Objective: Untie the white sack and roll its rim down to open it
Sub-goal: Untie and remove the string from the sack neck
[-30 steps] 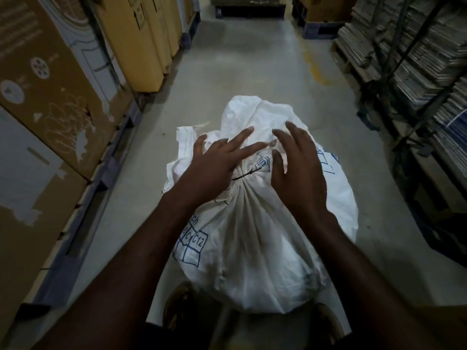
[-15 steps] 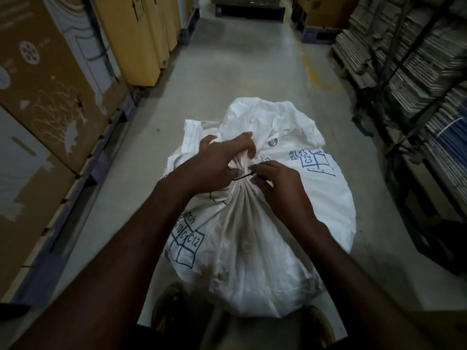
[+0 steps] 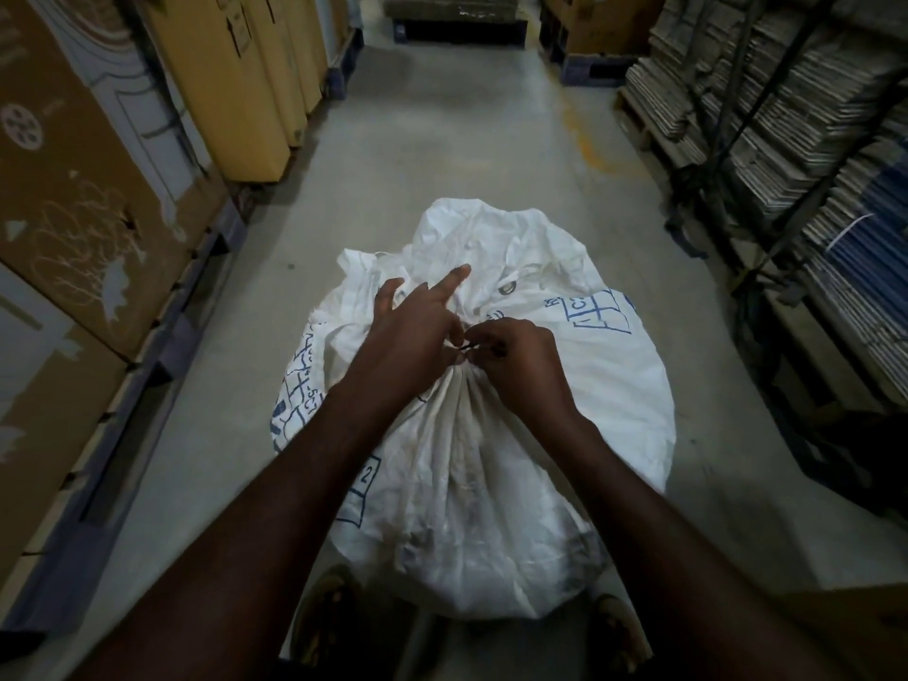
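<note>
One white sack (image 3: 471,464), printed with blue grid marks, stands on the concrete floor (image 3: 442,154) of an aisle between cardboard cartons (image 3: 88,199) and stacked flat board (image 3: 766,120), its neck gathered and bound by a dark tie (image 3: 470,344), rim cloth with a metal eyelet (image 3: 507,288) bunched beyond the knot. Two hands meet at that neck: the left hand (image 3: 417,331) rests on the gathered cloth, its grip partly open with the forefinger extended, thumb side at the tie. Right hand (image 3: 516,351): grip pinched closed on the dark tie, directly atop the sack.
</note>
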`<state>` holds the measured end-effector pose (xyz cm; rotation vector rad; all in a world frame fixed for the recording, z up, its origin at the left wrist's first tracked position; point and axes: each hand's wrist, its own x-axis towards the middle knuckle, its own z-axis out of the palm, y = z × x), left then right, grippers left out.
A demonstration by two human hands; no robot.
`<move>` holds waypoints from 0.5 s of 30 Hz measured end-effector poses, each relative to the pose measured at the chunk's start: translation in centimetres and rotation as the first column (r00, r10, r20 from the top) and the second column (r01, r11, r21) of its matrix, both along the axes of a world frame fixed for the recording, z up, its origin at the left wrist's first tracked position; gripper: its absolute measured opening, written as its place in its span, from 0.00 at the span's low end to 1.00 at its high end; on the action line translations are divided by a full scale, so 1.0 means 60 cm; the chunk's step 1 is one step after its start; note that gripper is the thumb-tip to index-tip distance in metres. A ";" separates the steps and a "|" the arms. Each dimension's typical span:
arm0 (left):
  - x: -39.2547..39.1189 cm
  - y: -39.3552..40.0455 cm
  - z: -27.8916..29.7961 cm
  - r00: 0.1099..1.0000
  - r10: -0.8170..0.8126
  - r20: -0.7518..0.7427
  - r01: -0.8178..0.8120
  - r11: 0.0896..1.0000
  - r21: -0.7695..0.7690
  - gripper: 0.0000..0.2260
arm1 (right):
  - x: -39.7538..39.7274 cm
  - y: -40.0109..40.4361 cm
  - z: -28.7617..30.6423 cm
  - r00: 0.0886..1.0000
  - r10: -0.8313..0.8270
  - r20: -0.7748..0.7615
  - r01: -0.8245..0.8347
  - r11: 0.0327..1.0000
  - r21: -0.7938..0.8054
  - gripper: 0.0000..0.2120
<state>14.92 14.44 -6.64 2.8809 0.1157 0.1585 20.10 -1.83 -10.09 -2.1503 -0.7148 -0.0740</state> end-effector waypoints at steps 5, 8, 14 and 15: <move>0.004 0.003 -0.013 0.999 0.025 0.021 -0.025 1.000 0.002 0.03 | 0.000 0.012 -0.008 1.000 -0.002 0.013 0.003 1.000 -0.025 0.10; 0.008 0.007 -0.022 0.999 0.019 0.049 -0.018 1.000 -0.014 0.03 | 0.003 0.014 -0.015 1.000 -0.001 0.030 0.002 0.999 -0.033 0.09; 0.014 0.036 -0.019 0.998 -0.005 0.063 0.018 0.980 -0.200 0.09 | 0.012 0.009 -0.004 0.997 0.034 0.069 -0.034 0.999 0.005 0.10; 0.013 0.039 -0.017 0.998 -0.009 0.068 0.024 0.974 -0.227 0.13 | 0.012 0.008 -0.002 0.998 0.035 0.053 -0.037 0.999 0.027 0.10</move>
